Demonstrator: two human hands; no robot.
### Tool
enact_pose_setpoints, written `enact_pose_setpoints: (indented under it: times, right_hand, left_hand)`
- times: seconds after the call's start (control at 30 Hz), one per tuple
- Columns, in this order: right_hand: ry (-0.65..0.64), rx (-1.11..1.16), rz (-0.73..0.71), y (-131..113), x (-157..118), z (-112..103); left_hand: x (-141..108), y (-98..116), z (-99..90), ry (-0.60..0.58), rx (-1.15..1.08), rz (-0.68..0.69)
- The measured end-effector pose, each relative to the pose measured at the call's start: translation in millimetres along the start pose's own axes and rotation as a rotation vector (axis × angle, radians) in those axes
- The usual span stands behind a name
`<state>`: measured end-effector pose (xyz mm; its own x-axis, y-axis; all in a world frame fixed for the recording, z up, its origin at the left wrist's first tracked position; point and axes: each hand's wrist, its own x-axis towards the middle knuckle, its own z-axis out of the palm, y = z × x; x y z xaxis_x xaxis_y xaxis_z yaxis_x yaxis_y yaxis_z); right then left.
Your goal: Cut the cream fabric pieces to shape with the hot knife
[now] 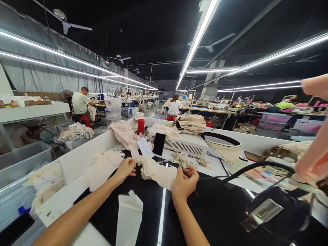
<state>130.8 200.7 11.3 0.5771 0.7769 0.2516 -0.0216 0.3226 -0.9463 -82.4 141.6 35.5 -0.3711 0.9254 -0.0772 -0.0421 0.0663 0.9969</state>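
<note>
A stack of thin cream fabric pieces (157,172) lies across the black glossy work surface (151,213) between my hands. My left hand (127,168) is closed in a pinch at the stack's left end; its fingertips partly hide the edge there. At the right end, my right hand (185,182) has its thumb and curled fingers on the fabric, covering that corner. Below the stack lies a flat white pattern-like piece (129,218). More pale fabric pieces (102,169) are heaped left of my left hand, and a peach lace fabric (125,135) lies beyond it.
A black iron-like tool (278,212) with a metal plate and thick cable stands at right. Behind the fabric are a phone (159,144), a white paper tag (145,147), a red thread cone (140,126) and a vented white box (183,145). Co-workers sit farther off.
</note>
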Motion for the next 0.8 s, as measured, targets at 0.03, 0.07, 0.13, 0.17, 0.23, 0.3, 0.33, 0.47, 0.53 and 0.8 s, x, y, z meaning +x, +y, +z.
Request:
enact_pose_setpoints:
  times: [0.03, 0.07, 0.13, 0.17, 0.23, 0.3, 0.33, 0.47, 0.53, 0.8]
  right_hand:
    - [-0.042, -0.007, -0.051, -5, -4, 3]
    - [-0.103, -0.012, -0.097, -11, -9, 6]
    - [-0.284, -0.020, -0.179, -21, -26, 12]
    - [-0.399, -0.026, -0.214, -25, -36, 15]
    - [-0.662, -0.051, -0.276, -32, -56, 18]
    - [-0.915, -0.092, -0.329, -35, -74, 17]
    - [-1.020, -0.118, -0.350, -35, -80, 15]
    - [-1.245, -0.244, -0.403, -30, -92, 5]
    - [-1.265, -0.303, -0.415, -29, -91, -1]
    - [-1.229, -0.281, -0.334, -52, -89, -28]
  left_hand:
    - [-9, 0, -12.3, 0.004, 0.111, 0.002]
    - [-20, 0, -24.6, 0.003, 0.229, 0.007]
    - [-44, 1, -46.8, 0.007, 0.438, 0.038]
    - [-58, 1, -55.5, 0.009, 0.526, 0.059]
    - [-83, -2, -66.2, -0.002, 0.674, 0.088]
    - [-102, -7, -67.5, -0.028, 0.774, 0.110]
    - [-109, -11, -65.3, -0.040, 0.806, 0.123]
    - [-117, -23, -48.8, -0.052, 0.830, 0.193]
    - [-113, -27, -42.9, -0.050, 0.792, 0.219]
    - [-109, -19, -40.1, -0.142, 0.399, 0.266]
